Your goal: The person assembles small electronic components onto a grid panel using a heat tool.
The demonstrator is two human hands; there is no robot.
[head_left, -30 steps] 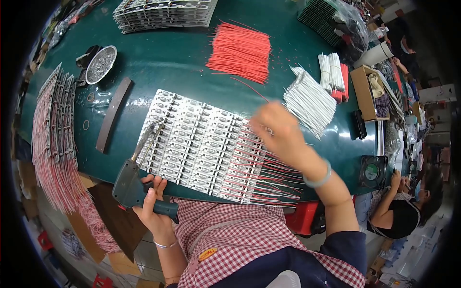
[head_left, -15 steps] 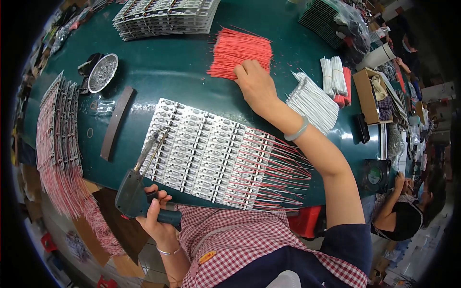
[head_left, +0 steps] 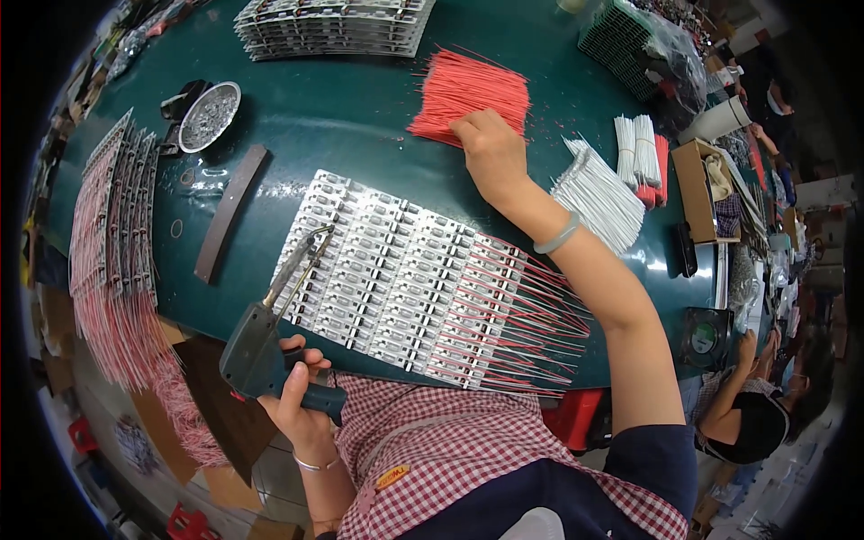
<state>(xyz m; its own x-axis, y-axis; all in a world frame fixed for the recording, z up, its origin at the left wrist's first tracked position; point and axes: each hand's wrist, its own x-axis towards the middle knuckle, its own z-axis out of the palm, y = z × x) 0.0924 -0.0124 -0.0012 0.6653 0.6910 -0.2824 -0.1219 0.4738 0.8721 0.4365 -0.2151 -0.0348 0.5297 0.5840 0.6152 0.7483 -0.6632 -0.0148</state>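
Observation:
In my left hand [head_left: 301, 405] is a dark soldering gun [head_left: 256, 355], gripped by its handle. Its thin metal tip lies over the left part of a pale panel of small repeated boards [head_left: 387, 274]. Red and white wires [head_left: 531, 315] run from the panel's right-hand column and fan out to the right. At the near edge of a pile of red wires [head_left: 472, 94], my right hand [head_left: 493, 157] has its fingers closed on wire ends; how many it holds is hidden.
White wires [head_left: 598, 198] and tied bundles [head_left: 636, 148] lie to the right. At the left are a metal bowl [head_left: 210, 117], a dark bar [head_left: 232, 216] and wired panels [head_left: 112, 225]. Stacked panels [head_left: 333, 27] stand at the back. Another person [head_left: 751, 405] sits at the right.
The whole view has shifted a little, so the table's things appear farther right. My right hand stays at the red pile, and my left still holds the soldering gun over the panel.

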